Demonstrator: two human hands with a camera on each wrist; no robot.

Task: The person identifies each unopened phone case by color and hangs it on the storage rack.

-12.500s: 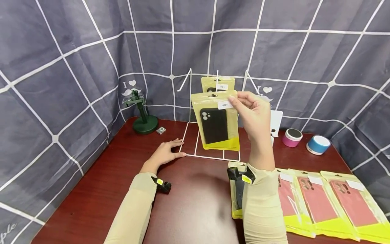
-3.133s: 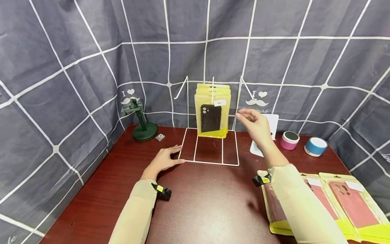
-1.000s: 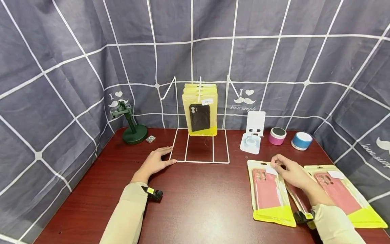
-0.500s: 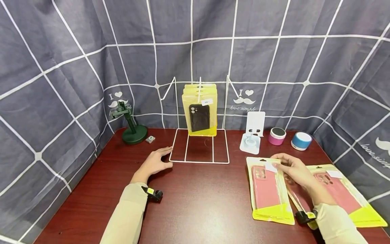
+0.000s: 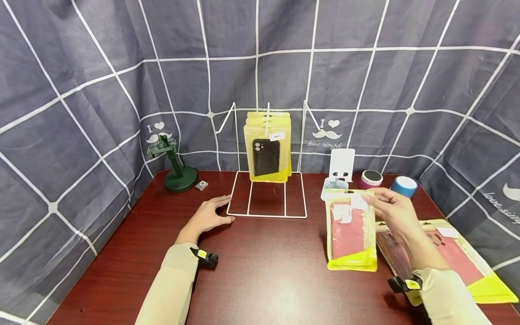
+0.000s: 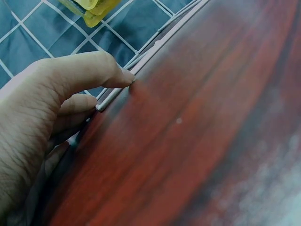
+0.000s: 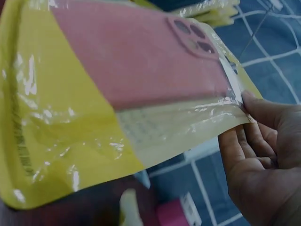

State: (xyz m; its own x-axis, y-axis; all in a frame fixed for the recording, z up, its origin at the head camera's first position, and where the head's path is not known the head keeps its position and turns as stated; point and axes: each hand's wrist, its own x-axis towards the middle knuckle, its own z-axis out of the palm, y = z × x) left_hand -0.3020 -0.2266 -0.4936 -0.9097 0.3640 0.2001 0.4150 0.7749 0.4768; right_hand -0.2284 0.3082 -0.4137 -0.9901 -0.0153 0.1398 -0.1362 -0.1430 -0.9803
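My right hand [image 5: 396, 214] pinches the upper right corner of a clear-and-yellow pouch with a pink phone case [image 5: 348, 237] in it. The pouch hangs upright above the table; glare covers the case's camera cutout in the head view, while the right wrist view shows the pink case [image 7: 146, 56] plainly. My left hand [image 5: 205, 219] rests at the front left corner of a white wire rack [image 5: 268, 216], its fingertips right at the wire. From the rack's middle hook hang several yellow pouches, the front one holding a black phone case [image 5: 266, 158].
Two more pouched pink cases [image 5: 459, 257] lie at the right, one partly under my right forearm. Behind the held pouch stand a white phone stand [image 5: 342, 163], a pink speaker [image 5: 370, 177] and a blue speaker [image 5: 403, 186]. A green stand [image 5: 180, 176] and a small silver gadget [image 5: 201, 185] sit back left.
Earlier, a pouched black case went onto the middle hook and my right hand came away. It then took the leftmost pink case's pouch and has now raised it off the table. My left hand stays at the rack.
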